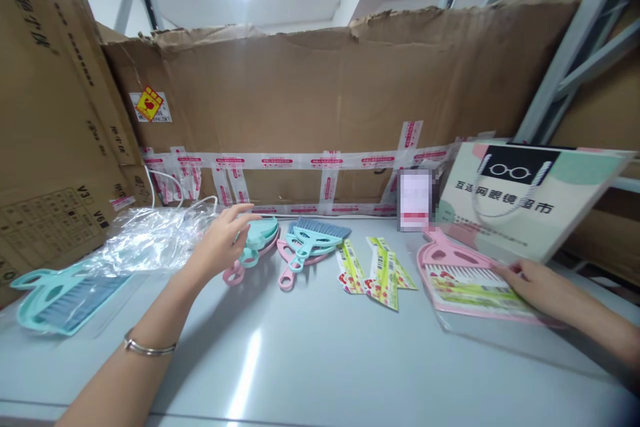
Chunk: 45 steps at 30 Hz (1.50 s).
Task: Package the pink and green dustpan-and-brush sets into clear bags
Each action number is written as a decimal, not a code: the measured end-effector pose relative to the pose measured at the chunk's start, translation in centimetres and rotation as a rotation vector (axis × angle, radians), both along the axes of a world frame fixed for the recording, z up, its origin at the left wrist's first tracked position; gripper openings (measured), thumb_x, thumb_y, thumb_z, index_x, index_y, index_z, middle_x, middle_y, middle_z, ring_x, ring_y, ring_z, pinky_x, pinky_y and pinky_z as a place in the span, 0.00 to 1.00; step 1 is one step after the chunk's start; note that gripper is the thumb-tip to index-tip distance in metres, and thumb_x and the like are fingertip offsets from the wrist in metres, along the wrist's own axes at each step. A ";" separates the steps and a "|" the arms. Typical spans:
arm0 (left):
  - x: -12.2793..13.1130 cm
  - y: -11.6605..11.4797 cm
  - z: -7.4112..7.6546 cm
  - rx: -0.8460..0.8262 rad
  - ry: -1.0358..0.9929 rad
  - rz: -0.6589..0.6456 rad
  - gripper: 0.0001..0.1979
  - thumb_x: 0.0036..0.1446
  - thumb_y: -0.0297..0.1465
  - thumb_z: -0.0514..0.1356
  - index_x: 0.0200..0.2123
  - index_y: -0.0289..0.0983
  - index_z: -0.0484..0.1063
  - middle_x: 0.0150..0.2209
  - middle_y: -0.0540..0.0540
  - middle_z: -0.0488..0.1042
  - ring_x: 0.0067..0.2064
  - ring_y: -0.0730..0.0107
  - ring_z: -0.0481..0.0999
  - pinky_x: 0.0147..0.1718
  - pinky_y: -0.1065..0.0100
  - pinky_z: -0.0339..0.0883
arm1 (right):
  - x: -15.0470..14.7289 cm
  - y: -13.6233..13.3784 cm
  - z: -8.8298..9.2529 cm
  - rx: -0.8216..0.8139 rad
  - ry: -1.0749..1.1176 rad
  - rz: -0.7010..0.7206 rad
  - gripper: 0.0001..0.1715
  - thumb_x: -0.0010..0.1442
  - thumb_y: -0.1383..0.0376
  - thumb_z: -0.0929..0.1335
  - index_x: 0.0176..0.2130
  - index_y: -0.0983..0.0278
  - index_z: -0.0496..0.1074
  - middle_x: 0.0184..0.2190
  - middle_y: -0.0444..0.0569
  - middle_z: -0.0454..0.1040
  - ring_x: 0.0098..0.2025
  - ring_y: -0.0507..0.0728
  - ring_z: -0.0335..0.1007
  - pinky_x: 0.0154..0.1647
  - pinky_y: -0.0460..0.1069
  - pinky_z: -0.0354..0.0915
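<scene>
My left hand (227, 237) has its fingers stretched forward at a stack of teal and pink dustpans (261, 235), with nothing visibly held. Its palm side is hidden. At the right, my right hand (533, 280) has its fingers bent at the edge of a pink dustpan and brush set (453, 255) in a clear bag, with a green-yellow card (470, 290) inside. Brushes with grey-blue bristles (323, 227) lie with teal and pink pieces in mid-table. Several loose printed cards (383, 273) lie between these and the bagged set.
A teal bagged set (70, 300) lies at the left beside a heap of clear plastic bags (155, 237). Taped cardboard (300, 93) walls off the back of the grey table (320, 360). A paper carrier bag (530, 197) stands at the right, near a pixelated upright item (416, 200).
</scene>
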<state>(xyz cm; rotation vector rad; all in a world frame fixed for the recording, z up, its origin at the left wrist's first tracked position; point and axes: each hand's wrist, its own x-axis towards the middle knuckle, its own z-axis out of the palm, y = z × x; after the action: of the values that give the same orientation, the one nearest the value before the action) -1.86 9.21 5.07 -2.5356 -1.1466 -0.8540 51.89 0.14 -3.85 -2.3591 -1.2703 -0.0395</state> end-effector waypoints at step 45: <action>8.1 -3.3 -2.3 -0.737 -1.197 -0.227 0.20 0.50 0.48 0.57 0.23 0.38 0.56 0.21 0.56 0.58 0.22 0.80 0.61 0.22 0.76 0.64 | -27.8 3.7 6.0 0.404 1.706 0.556 0.14 0.47 0.70 0.71 0.36 0.62 0.67 0.33 0.46 0.78 0.36 0.57 0.75 0.41 0.52 0.70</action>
<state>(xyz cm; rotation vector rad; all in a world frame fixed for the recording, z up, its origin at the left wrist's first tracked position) 6.27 5.92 2.75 -2.6254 -1.6795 -2.6282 24.04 3.86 2.16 -0.8675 -0.7192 1.3682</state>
